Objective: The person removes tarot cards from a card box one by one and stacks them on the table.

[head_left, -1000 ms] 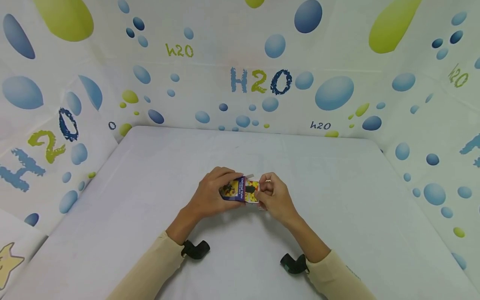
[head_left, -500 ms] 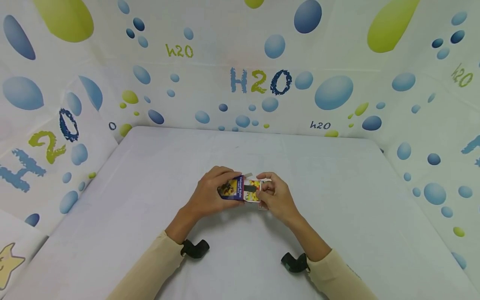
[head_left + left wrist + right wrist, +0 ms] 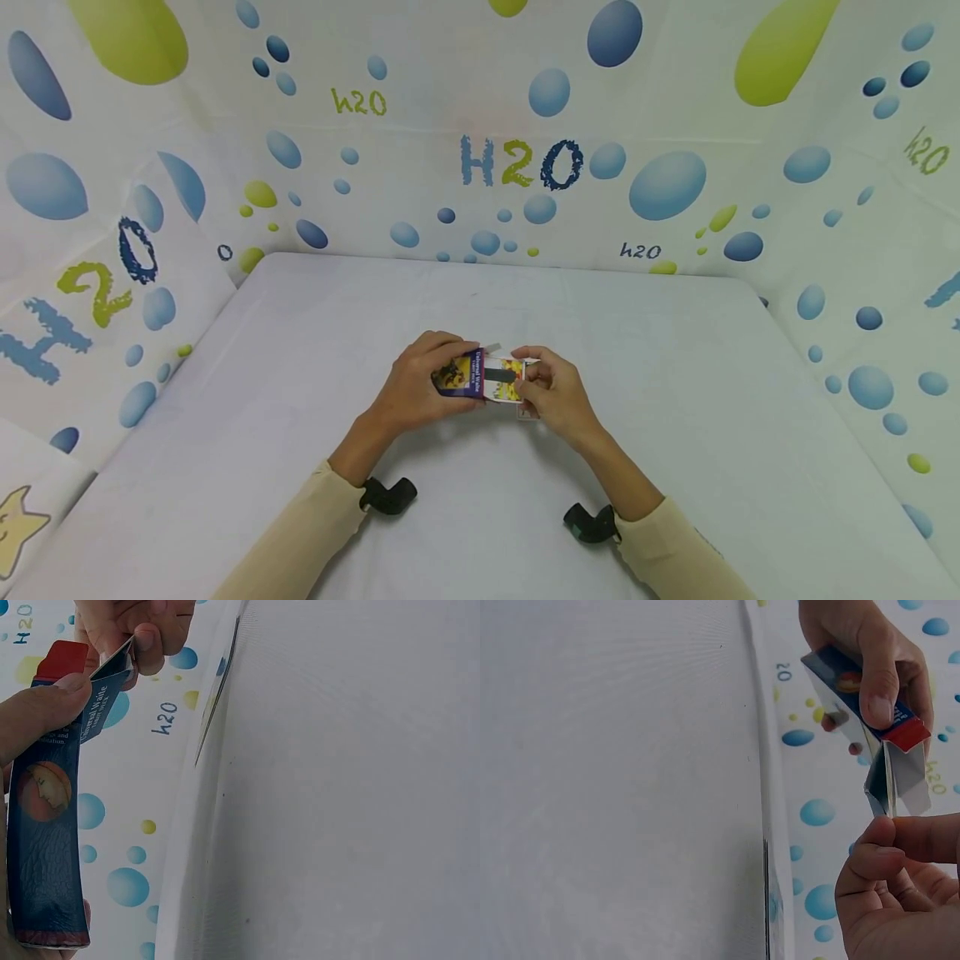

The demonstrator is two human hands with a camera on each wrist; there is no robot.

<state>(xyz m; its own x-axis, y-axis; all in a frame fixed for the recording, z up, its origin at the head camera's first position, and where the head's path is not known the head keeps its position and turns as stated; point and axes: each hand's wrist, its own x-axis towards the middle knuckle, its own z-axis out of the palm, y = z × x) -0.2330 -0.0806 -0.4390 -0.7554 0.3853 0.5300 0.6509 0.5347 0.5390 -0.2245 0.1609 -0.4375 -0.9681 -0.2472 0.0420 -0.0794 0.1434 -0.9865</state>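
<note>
My left hand [image 3: 420, 379] grips a dark blue tarot deck box [image 3: 457, 377] lettered "Universal Waite", held above the table with its end turned to the right. At that end, a red flap [image 3: 61, 660] and a pale side flap [image 3: 911, 780] stand out. From the box protrudes a thin piece printed like a card [image 3: 498, 379], yellow and white with a dark patch. Thumb and fingers of my right hand [image 3: 558, 396] pinch its outer end. Below these fingers shows a small pale, red-lined piece [image 3: 527, 412], mostly hidden. How many cards are in the box is hidden.
A white cloth covers the table [image 3: 480, 508]. Behind and at both sides hangs a white curtain [image 3: 420, 192] with blue and green drops. Black curved pieces [image 3: 390, 496] sit at both wrists.
The printed piece extends farther out of the box, showing more of its dark patch. My left hand has shifted slightly left with the box, while the right hand has moved slightly right.
</note>
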